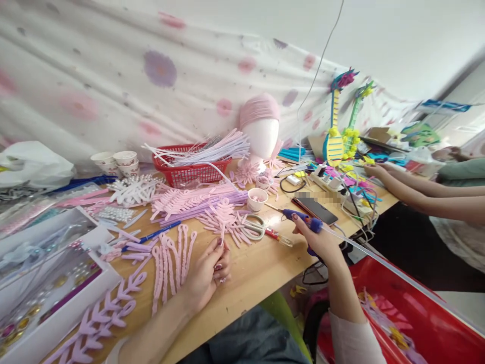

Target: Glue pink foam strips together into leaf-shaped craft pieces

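My left hand point(212, 270) is closed, pinching the stem of a pink pipe-cleaner leaf sprig point(223, 215) that points away from me. In my right hand point(320, 237) is a blue hot glue gun point(299, 217), with a long clear glue stick point(379, 260) trailing from its back. Its nozzle points left, towards a small paper cup point(257, 200) of pink pieces. Scissors with pale handles point(253, 227) and a red-capped lighter-like tool point(278, 236) lie between my hands. Twisted pink pipe-cleaner strips point(172, 263) rest left of my left hand.
Behind stands a red basket point(182, 174) of pipe cleaners beside a white mannequin head point(261, 136). A phone point(315, 210) and a power strip point(329, 184) with cables lie on the right. White bead boxes point(102, 273) fill the left. Another person's arms point(424, 194) reach in at right.
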### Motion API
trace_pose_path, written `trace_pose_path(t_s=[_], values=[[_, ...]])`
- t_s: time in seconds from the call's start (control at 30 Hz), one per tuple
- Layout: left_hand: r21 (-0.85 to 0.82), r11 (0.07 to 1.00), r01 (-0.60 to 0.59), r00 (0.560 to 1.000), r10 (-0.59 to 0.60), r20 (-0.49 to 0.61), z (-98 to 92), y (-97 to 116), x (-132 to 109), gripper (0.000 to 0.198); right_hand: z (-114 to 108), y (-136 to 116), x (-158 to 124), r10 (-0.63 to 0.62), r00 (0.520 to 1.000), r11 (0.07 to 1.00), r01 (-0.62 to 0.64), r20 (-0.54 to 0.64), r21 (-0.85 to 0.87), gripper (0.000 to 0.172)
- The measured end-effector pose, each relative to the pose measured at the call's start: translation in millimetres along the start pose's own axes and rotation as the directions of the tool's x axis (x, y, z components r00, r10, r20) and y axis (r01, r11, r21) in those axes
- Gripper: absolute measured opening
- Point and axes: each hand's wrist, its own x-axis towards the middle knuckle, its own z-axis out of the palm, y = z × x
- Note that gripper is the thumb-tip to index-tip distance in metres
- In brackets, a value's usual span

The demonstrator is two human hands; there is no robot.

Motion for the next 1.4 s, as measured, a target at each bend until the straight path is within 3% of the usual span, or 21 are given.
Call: trace_pose_path(t_s=[0.17, 0.3, 0.37, 0.43, 0.53, 0.6, 0.7, 0.77, 0.87, 1.03, 1.17, 1.33, 1.4], values=[[-0.025, 0.998, -0.058, 0.996, 0.057, -0.065, -1.6, 0, 1, 0.026, 7, -3, 17, -0.033, 0.993, 0.995, 0.043, 0.113, -0.094, 0.048], [-0.057, 0.996, -0.067, 0.993, 0.061, -0.104, -4.5, 0, 4, 0.025, -6, 10, -9, 0.067, 0.997, 0.959, -0.054, 0.039, -0.277, 0.044], [-0.076, 0.996, -0.051, 0.994, 0.044, -0.096, -5.7, -1, 5, 0.023, -21, 16, -29, 0.109, 0.992, 0.930, -0.076, 0.070, -0.360, 0.040], [-0.094, 0.995, -0.035, 0.996, 0.028, -0.080, -6.2, -1, 6, 0.021, -36, 13, -47, 0.081, 0.976, 0.928, 0.001, 0.204, -0.373, 0.036], [-0.103, 0.994, -0.027, 0.997, 0.019, -0.079, -5.7, -1, 5, 0.021, -45, -14, -55, -0.144, 0.943, 0.938, 0.226, 0.300, -0.263, 0.032], [-0.104, 0.994, -0.043, 0.995, 0.034, -0.092, -5.5, 0, 5, 0.023, -41, -39, -43, -0.329, 0.899, 0.914, 0.380, 0.288, -0.144, 0.030], [-0.102, 0.991, -0.083, 0.990, 0.070, -0.124, -6.1, 0, 5, 0.028, -23, -75, -4, -0.453, 0.858, 0.869, 0.486, 0.243, -0.094, 0.024], [-0.093, 0.991, -0.097, 0.987, 0.084, -0.135, -7.1, 0, 6, 0.030, -7, -91, 29, -0.443, 0.845, 0.810, 0.521, 0.300, -0.268, 0.030], [-0.087, 0.991, -0.105, 0.988, 0.095, -0.119, -9.0, -1, 9, 0.030, 16, -104, 71, -0.424, 0.823, 0.780, 0.543, 0.377, -0.310, 0.034], [-0.145, 0.985, -0.093, 0.992, 0.080, -0.093, -9.8, -1, 12, 0.033, 41, -113, 97, -0.343, 0.774, 0.749, 0.567, 0.532, -0.342, 0.016], [-0.177, 0.981, -0.075, 0.994, 0.059, -0.093, -6.9, 1, 12, 0.034, 43, -113, 101, -0.311, 0.798, 0.761, 0.535, 0.516, -0.367, 0.029], [-0.133, 0.988, -0.078, 0.992, 0.064, -0.106, -3.1, 3, 8, 0.042, 28, -108, 102, -0.372, 0.851, 0.800, 0.497, 0.372, -0.337, 0.013], [-0.090, 0.992, -0.091, 0.990, 0.080, -0.117, -2.4, 3, 7, 0.042, 20, -108, 99, -0.404, 0.866, 0.822, 0.486, 0.295, -0.298, 0.015]])
